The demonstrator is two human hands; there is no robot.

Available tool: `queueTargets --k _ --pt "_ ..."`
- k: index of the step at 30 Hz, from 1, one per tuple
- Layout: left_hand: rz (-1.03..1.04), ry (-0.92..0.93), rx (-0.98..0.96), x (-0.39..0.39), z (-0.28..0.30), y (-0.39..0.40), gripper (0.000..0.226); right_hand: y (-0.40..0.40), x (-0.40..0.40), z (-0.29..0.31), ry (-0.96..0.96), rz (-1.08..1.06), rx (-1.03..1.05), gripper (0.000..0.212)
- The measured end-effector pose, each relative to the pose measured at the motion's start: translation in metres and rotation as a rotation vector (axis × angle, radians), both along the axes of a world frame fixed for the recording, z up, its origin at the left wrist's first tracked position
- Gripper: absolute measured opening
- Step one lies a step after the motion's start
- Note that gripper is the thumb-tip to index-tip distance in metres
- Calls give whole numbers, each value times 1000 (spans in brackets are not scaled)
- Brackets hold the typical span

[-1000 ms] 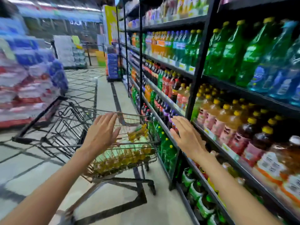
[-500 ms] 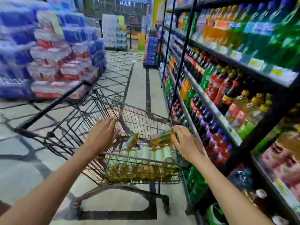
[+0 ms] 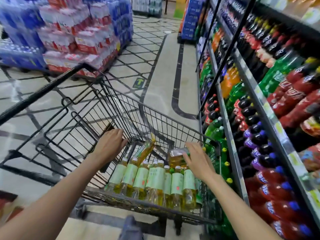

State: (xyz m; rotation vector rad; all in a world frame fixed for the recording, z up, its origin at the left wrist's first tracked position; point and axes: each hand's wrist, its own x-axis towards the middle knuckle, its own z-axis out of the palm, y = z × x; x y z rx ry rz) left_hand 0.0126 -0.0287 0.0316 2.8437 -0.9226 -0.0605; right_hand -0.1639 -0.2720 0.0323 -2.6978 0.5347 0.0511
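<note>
You can read very little here. On the floor beyond your cart (image 3: 173,118), a small green floor sticker (image 3: 139,82) shows a yellow arrow pointing away down the aisle. To the right, the red bottle labels (image 3: 292,94) carry white cursive lettering, too blurred to spell out. The pale green labels on the bottles (image 3: 176,181) in the cart bear faint print and a small red mark, both unreadable. The price tags (image 3: 278,127) on the right shelf edge are blurred.

Pale tiled floor (image 3: 155,94) runs between drink-stocked shelving (image 3: 228,135) on the right and stacked water packs (image 3: 78,32) left.
</note>
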Motion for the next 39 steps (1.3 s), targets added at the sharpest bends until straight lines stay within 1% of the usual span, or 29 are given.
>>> queueTargets --k 2,7,12,17,19,21,22,23,26,28,30,33,34,37,39 --pt "-3 60 40 28 -27 -14 40 -10 22 -15 28 -20 20 48" --pt "-9 287 75 97 -106 -48 37 -33 75 -63 78 -105 96 45" --pt "9 599 112 149 -184 -76 38 -52 115 -116 144 -174 98 43" --pt "35 865 172 173 -254 -84 62 -52 135 -149 174 -192 125 41" --pt "55 970 148 178 -278 -83 69 -50 140 -163 185 -191 134 40" --pt "67 1054 65 182 -308 -80 84 -48 143 -176 175 -190 146 39" --pt "94 1107 24 182 -321 -79 85 -47 144 -181 173 -187 141 40" --pt "112 1163 -1 181 -331 -79 80 -46 145 -185 181 -188 132 41" --pt "105 1294 -35 174 -327 -88 58 -43 143 -194 209 -187 116 47" --pt "130 1379 -72 169 -327 -92 52 -40 138 -196 233 -198 120 47" --pt "146 1405 -65 166 -326 -95 50 -38 132 -195 242 -250 133 45" --pt "149 1359 -69 162 -328 -100 19 -38 117 -192 202 -369 142 40" --pt "153 1332 -83 159 -328 -103 20 -39 111 -190 186 -409 135 38" --pt "192 1215 -158 150 -321 -111 37 -45 94 -189 125 -561 102 36" --pt "179 1161 -204 151 -315 -117 46 -48 90 -189 59 -703 133 37"
